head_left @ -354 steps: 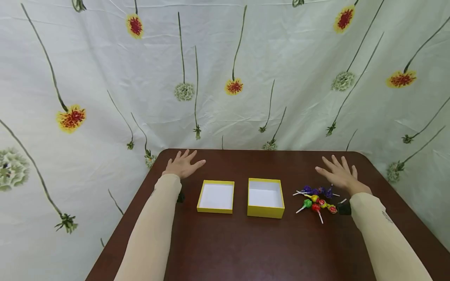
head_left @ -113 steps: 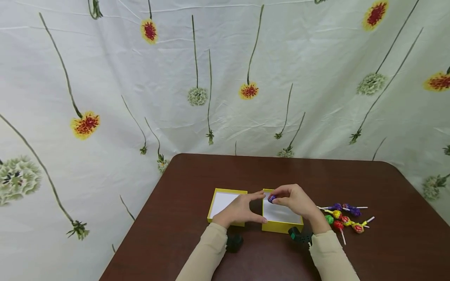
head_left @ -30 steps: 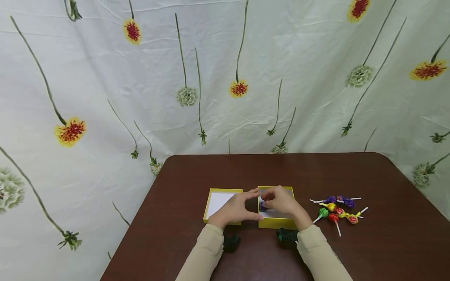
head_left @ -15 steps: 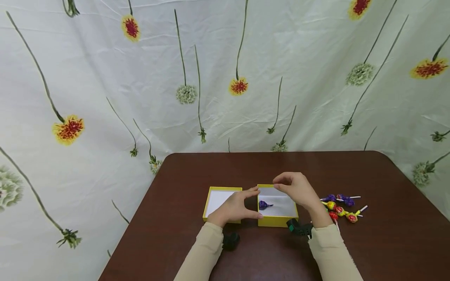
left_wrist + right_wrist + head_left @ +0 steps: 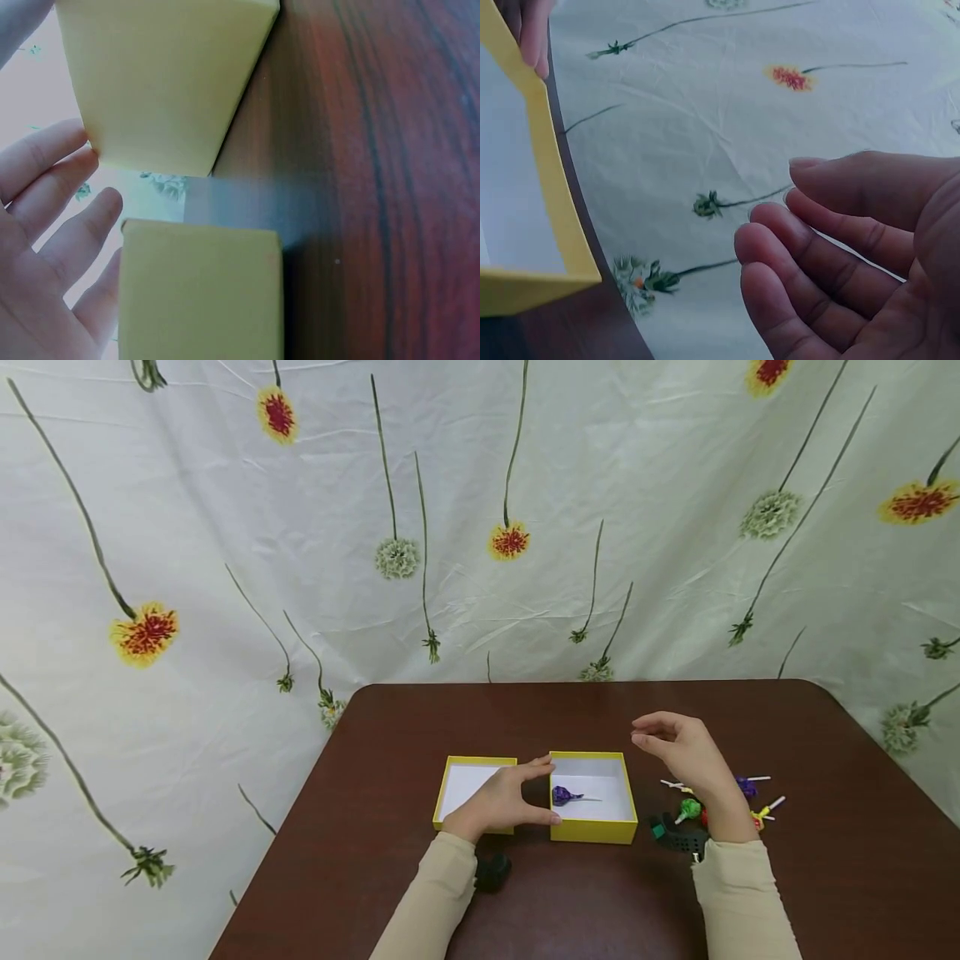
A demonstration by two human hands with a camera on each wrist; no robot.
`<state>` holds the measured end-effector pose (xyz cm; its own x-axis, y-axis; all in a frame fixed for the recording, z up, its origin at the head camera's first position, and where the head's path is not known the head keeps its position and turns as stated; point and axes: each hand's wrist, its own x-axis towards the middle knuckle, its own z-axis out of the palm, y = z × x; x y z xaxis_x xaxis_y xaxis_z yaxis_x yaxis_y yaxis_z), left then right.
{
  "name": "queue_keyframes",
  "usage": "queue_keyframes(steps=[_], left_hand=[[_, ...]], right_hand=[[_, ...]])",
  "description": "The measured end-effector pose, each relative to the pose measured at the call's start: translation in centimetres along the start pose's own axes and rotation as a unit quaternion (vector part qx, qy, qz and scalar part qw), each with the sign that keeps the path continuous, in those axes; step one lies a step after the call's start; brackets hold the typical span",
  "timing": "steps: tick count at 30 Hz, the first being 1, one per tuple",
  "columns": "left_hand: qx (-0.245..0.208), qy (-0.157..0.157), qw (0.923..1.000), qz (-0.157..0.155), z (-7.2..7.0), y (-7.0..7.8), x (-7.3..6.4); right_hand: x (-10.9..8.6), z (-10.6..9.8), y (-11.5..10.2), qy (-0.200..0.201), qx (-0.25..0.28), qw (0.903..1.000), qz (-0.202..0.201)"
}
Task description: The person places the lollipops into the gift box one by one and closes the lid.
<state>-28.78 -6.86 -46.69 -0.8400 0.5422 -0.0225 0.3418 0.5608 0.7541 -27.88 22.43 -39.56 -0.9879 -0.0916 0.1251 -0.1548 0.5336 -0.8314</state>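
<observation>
In the head view my left hand [image 5: 498, 806] holds the near-left and far-left corners of an open yellow box [image 5: 592, 832] between thumb and fingers. Inside the box, toward its left wall, lies one purple-wrapped lollipop [image 5: 561, 796] with its white stick pointing right. Fingertips touch the corner of the box [image 5: 165, 82] in the left wrist view. My right hand [image 5: 686, 752] hovers to the right of the box, over the loose lollipops. Its fingers are loosely curved with nothing between them, as the right wrist view shows the hand [image 5: 840, 270] too.
A shallow yellow lid [image 5: 474, 785] with a white inside lies left of the box, partly behind my left hand. A green lollipop [image 5: 688, 811] and several others lie on the brown table [image 5: 555, 910], partly covered by my right arm. A flowered cloth [image 5: 450, 527] hangs behind.
The right hand has let go of the purple lollipop inside the box, then lifted and moved right toward the other lollipops. The left hand has stayed at the box.
</observation>
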Motion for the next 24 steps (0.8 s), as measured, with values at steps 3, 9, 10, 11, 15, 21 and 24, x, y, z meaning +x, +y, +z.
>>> queue_keyframes(steps=[3, 9, 10, 11, 15, 21, 24], left_hand=[[-0.001, 0.000, 1.0000, 0.000, 0.0, 0.1, 0.0], [0.002, 0.002, 1.0000, 0.000, 0.0, 0.3, 0.0], [0.003, 0.003, 1.0000, 0.001, 0.0, 0.3, 0.0], [0.003, 0.003, 1.0000, 0.001, -0.1, 0.4, 0.0], [0.007, 0.002, 1.0000, 0.005, -0.1, 0.4, 0.0], [0.004, 0.001, 1.0000, 0.003, -0.1, 0.2, -0.1], [-0.002, 0.000, 1.0000, 0.000, 0.0, 0.2, -0.1]], right_hand=[[0.0, -0.5, 0.6, 0.002, -0.006, 0.9999, 0.010], [0.0, -1.1, 1.5, 0.015, -0.029, 0.9992, 0.022], [0.0, -1.2, 1.7, 0.016, -0.033, 0.9990, 0.024], [0.0, -1.3, 1.8, 0.017, -0.035, 0.9988, 0.028], [-0.1, -1.7, 2.5, 0.018, -0.046, 0.9976, 0.049], [-0.2, -2.3, 3.9, 0.014, -0.061, 0.9955, 0.072], [-0.3, -2.8, 4.7, 0.016, -0.073, 0.9949, 0.068]])
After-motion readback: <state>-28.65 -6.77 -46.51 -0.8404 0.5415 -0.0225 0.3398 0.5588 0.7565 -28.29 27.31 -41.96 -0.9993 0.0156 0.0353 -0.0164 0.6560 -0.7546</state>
